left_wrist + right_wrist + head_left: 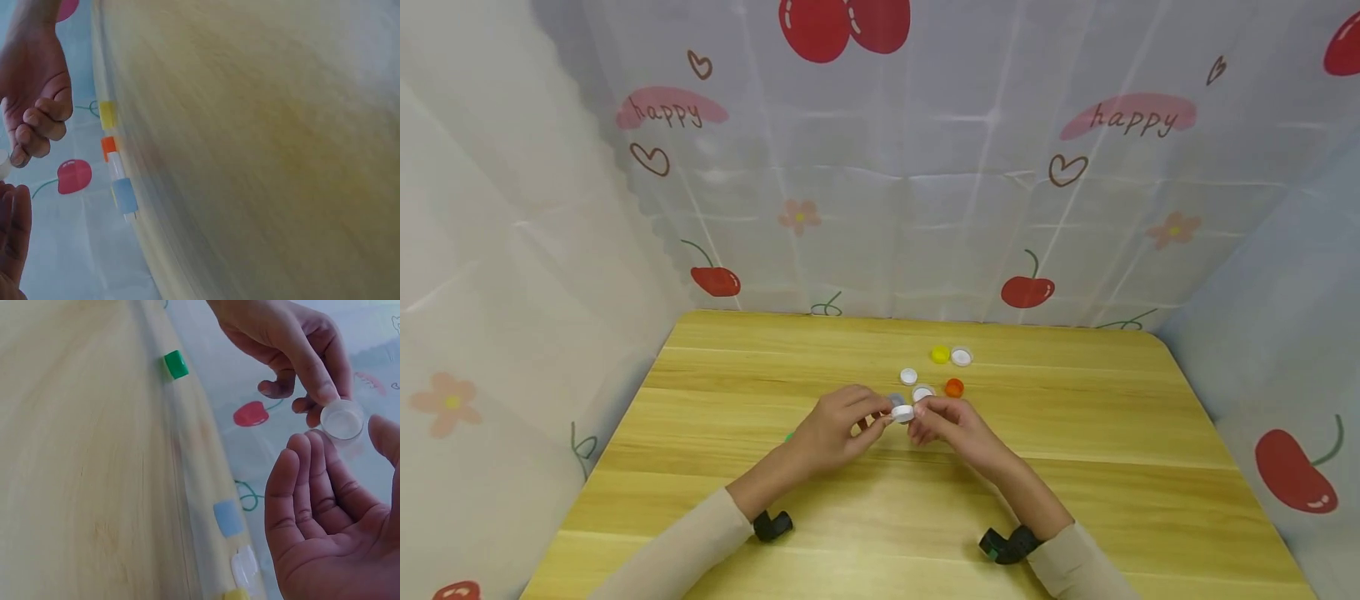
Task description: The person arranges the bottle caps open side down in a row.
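My left hand (837,429) pinches a small white round cap (902,413) at its left side, low over the table. In the right wrist view the cap (342,420) shows a clear rim, and the left thumb (322,390) lies on its edge. My right hand (958,429) is on the cap's other side, palm turned up and fingers loosely extended, with the fingertips right by the rim. Behind the hands stands a blue-grey cap (896,400), partly covered by the left fingers. Next to it is a white cap with a clear rim (922,392).
Farther back on the wooden table (1075,417) are a white cap (908,377), an orange cap (954,387), a yellow cap (940,355) and another clear-rimmed cap (961,357). A green cap (176,364) sits left, mostly behind the left hand. Printed curtains (880,233) enclose the table.
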{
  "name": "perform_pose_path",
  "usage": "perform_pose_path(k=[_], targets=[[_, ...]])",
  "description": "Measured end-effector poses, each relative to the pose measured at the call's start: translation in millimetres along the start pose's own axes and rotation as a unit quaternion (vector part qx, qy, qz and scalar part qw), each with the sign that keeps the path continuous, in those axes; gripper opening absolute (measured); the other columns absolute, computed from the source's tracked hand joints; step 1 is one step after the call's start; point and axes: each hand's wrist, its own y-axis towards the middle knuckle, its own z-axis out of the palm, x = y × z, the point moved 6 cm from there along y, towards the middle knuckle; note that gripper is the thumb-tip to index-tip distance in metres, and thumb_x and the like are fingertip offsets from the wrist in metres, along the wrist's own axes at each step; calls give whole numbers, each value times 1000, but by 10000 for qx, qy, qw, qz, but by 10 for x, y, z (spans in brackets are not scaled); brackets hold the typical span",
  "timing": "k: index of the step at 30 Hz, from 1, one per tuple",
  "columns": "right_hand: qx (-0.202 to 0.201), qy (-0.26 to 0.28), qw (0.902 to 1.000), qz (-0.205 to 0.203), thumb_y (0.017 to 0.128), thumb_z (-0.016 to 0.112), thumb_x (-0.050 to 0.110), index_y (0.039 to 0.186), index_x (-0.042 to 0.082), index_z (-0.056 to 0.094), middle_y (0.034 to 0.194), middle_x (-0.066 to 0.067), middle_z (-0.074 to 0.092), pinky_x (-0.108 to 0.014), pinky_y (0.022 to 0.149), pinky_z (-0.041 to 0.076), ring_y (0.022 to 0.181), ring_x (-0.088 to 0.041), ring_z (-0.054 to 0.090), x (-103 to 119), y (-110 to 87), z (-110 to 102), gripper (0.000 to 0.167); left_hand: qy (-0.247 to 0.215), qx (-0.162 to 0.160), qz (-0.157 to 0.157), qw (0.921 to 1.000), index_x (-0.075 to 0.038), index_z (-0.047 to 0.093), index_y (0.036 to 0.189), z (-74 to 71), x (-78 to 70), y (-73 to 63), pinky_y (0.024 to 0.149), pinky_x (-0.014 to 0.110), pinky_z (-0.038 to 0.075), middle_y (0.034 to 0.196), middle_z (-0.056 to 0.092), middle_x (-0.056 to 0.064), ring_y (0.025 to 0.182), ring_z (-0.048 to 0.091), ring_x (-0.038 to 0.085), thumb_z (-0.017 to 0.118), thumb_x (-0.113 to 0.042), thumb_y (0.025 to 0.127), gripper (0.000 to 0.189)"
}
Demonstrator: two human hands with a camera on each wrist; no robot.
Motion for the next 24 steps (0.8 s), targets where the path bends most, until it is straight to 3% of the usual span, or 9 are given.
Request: perform_pose_path(k=[3, 6, 9, 16, 24], targets=[[113, 281, 9995, 42, 113, 55, 19, 114, -16, 63, 96, 0, 74, -34, 87, 64, 90, -21, 74, -27, 4, 21, 36, 472, -95, 561, 9973, -13, 77, 117, -6, -57, 4, 69, 10, 52, 111, 77, -1, 87, 68, 8, 82, -12, 96, 22], [205, 410, 9989, 30, 112, 57, 17, 111, -13, 63, 94, 2, 73, -32, 88, 63, 90, -19, 73, -49, 7, 39, 32, 638, -90, 819, 9946, -12, 77, 117, -2, -86, 3, 68, 10, 50, 111, 77, -2, 86, 65, 8, 83, -12, 94, 24], [266, 426, 9987, 16, 112, 57, 17, 111, -15, 63, 94, 2, 73, -31, 87, 63, 90, -17, 73, -65, 3, 48, 32, 629, -58, 876, 9941, -12, 77, 117, 10, -88, -11, 69, 9, 50, 110, 77, -2, 85, 65, 8, 83, -11, 94, 23], [245, 390, 9989, -3, 112, 56, 17, 112, -19, 61, 95, 1, 74, -32, 86, 63, 90, -13, 72, -79, 3, 64, 37, 415, -31, 670, 9969, -12, 78, 117, 28, -67, -47, 68, 6, 50, 109, 78, -1, 85, 69, 11, 81, -12, 96, 21], [144, 471, 9987, 118, 111, 58, 20, 111, -18, 61, 94, 1, 72, -31, 85, 61, 89, -12, 70, -100, 8, 105, 38, 607, -58, 862, 9944, -12, 78, 118, 35, -85, -61, 67, 6, 49, 110, 78, -2, 86, 68, 7, 84, -12, 94, 25]])
